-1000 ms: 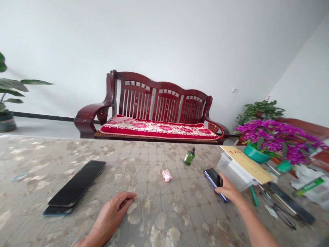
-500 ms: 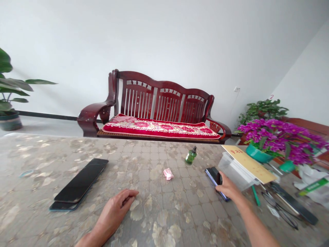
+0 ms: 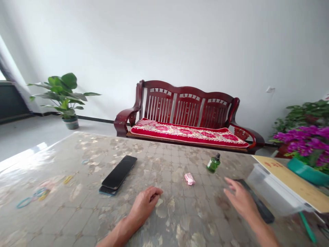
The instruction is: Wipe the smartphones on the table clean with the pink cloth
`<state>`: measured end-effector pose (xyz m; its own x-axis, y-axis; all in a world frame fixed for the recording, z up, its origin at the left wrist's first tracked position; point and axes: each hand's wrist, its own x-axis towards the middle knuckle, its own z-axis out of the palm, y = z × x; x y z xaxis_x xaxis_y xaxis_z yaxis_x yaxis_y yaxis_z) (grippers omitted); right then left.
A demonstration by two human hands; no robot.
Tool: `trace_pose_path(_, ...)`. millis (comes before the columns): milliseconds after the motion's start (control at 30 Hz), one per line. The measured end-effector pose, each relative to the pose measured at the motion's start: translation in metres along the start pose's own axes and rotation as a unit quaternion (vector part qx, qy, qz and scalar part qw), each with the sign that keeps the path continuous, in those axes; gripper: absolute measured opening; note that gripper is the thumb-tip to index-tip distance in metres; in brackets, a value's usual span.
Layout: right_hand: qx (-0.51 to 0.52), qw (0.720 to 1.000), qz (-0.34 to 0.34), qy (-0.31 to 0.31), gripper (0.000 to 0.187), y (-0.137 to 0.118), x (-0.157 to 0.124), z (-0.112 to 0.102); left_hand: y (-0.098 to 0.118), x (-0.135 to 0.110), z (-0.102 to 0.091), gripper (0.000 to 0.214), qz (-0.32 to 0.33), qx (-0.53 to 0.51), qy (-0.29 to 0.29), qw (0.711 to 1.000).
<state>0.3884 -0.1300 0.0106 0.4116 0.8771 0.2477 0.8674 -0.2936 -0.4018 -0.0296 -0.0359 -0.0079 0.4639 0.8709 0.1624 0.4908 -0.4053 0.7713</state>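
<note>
At the lower left of the frame, coloured rubber bands (image 3: pixel 33 197) lie scattered on the patterned table (image 3: pixel 77 223); they were out of sight a second ago, because the view has swung left. Left of centre are two stacked smartphones (image 3: pixel 118 175), dark screens up. Well apart from them, at lower centre, the left hand (image 3: pixel 145 206) rests on the tabletop as before, fingers curled under, gripping nothing. Just beyond it lies a small pink wrapper (image 3: pixel 189 178), and further back a green dropper bottle (image 3: pixel 213 164) stands upright.

The change is at the lower right. A moment ago the right hand (image 3: pixel 240 200) had its thumb hooked over the edge of a dark smartphone (image 3: pixel 259 206). Now that hand is motion-blurred, fingers spread flat, palm down over the phone's near-left part, so the pinch is gone. Whether it touches the phone cannot be told through the blur. The phone lies flat on the table, just beside a clear plastic box (image 3: pixel 272 190) at the right edge.
</note>
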Motion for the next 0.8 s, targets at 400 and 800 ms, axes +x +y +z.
trace_pose_path(400, 0.082, 0.985, -0.15, -0.033, 0.037, -0.119, 0.017, 0.103, 0.007, -0.004, -0.001, 0.024, 0.004, -0.043, 0.078, 0.996)
trace_pose_path(800, 0.179, 0.968, -0.151, 0.089, 0.042, -0.117, 0.013, 0.115, -0.013, 0.022, -0.078, 0.04, -0.145, 0.327, 0.126, 0.925)
